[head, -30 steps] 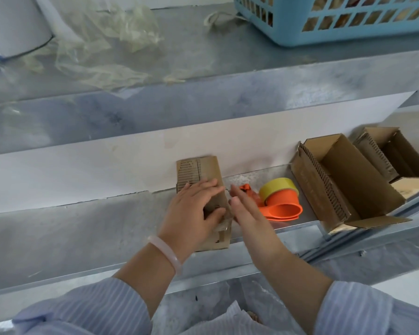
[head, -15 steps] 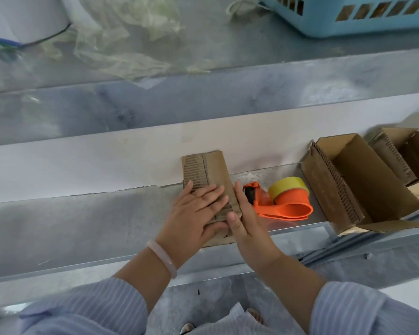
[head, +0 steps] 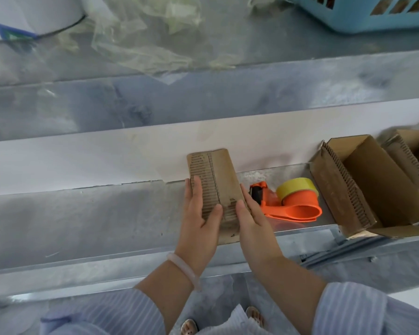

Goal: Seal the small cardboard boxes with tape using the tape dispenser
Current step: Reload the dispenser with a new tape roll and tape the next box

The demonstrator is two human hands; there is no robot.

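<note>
A small brown cardboard box (head: 218, 172) lies on the metal shelf (head: 82, 213), its corrugated flaps folded down on top. My left hand (head: 198, 226) rests on the box's left part with straight fingers, its thumb on the top face. My right hand (head: 254, 223) lies against the box's right edge, fingers straight, its thumb also pressing the top. Just right of the box, the orange tape dispenser (head: 293, 209) with a yellow tape roll (head: 296, 188) lies on the shelf, and neither hand holds it.
Two open cardboard boxes (head: 373, 184) (head: 414, 153) stand at the right end of the shelf. On the upper shelf are a blue plastic basket (head: 373, 13), crumpled clear film (head: 143, 32) and a large white roll (head: 34, 13).
My left hand has slid from across the top of the box to its left part, uncovering the flaps. My right hand has settled along the right edge.
</note>
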